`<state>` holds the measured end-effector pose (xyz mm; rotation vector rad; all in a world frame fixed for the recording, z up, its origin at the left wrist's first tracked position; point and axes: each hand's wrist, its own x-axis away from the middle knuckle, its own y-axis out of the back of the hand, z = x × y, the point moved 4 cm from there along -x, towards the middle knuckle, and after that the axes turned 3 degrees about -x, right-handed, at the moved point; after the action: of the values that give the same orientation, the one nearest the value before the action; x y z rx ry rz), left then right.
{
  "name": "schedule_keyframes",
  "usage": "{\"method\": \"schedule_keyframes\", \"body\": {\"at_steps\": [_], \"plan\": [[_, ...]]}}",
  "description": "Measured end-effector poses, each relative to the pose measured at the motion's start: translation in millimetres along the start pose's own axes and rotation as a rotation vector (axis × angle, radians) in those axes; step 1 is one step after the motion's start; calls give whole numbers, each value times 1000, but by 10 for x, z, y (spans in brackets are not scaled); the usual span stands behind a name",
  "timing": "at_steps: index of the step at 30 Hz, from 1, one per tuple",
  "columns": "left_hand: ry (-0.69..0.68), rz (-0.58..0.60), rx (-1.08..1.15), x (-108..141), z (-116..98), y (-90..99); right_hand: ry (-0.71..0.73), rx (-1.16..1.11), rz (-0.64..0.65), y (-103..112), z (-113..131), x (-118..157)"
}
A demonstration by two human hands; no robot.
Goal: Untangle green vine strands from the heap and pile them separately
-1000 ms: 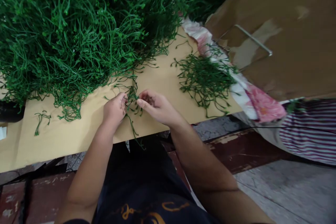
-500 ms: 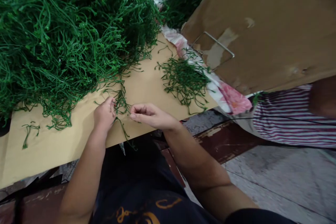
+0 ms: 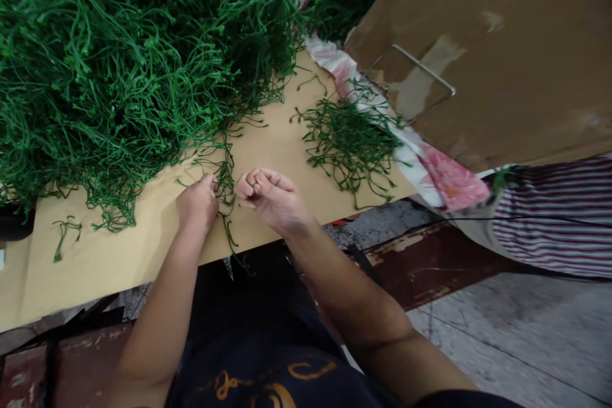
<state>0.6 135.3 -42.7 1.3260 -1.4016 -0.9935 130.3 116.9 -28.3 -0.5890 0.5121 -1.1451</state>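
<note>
The right hand [image 3: 272, 201] is held just above the table, fingers curled in and pressed together with the thumb; whether anything thin sits in that pinch is too small to tell. Just beyond its knuckles, in the gap between the two hands, lies a thin trail of green stems [image 3: 225, 173], one strand dangling over the table's near edge. The left hand [image 3: 197, 204] is at the other side of this trail, back of the hand up and fingertips turned in toward the stems — its fingers are partly hidden, so I cannot tell whether they grip any. Both forearms reach forward from the body and slant in toward each other, the right elbow bent outward. A small pile of stems [image 3: 351, 140] lies to the right of the right hand, well apart from it, on the tan tabletop [image 3: 272, 143] and partly over a pink-flowered cloth [image 3: 454, 185]. Past the left hand rises the big green heap [image 3: 143, 64], and a loose sprig [image 3: 62, 239] lies to the left. A brown board [image 3: 516, 44] with a metal handle [image 3: 425, 68] leans at the right, near striped fabric [image 3: 549, 217]. Orange script runs across the dark shirt [image 3: 239, 357] — folded, and not readable as a word.
</note>
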Motion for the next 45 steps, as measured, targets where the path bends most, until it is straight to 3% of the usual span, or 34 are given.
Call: {"method": "schedule_keyframes", "body": {"at_steps": [8,11,19,21,25,27,29,31,33,38,41,45], "plan": [[-95,-4,-12,92,-94,-20,-34,191,-14,-42,134,215],[-61,-1,10,60,-48,-18,-21,214,-30,-31,235,240],[-48,-32,261,42,85,-4,300,318,-207,299,788,237],[-58,-35,302,65,91,-22,357,534,-288,516,911,192],[-50,-52,356,74,104,-43,544,1189,-520,1003,1201,87],[-41,-54,349,69,106,-43,605,1348,-555,1145,1301,38],[-39,-56,333,67,102,-37,616,1446,-574,1157,1353,6],[-42,-65,323,68,96,-32,562,1520,-573,1036,1321,-15],[-46,-73,318,70,93,-36,434,1507,-493,823,1155,-42],[-89,-101,348,79,104,-78,25,1106,-73,258,235,-120],[-95,-123,348,94,124,-82,12,964,-11,121,-77,-167],[-90,-135,390,104,129,-59,54,808,-58,149,-7,-203]]}}
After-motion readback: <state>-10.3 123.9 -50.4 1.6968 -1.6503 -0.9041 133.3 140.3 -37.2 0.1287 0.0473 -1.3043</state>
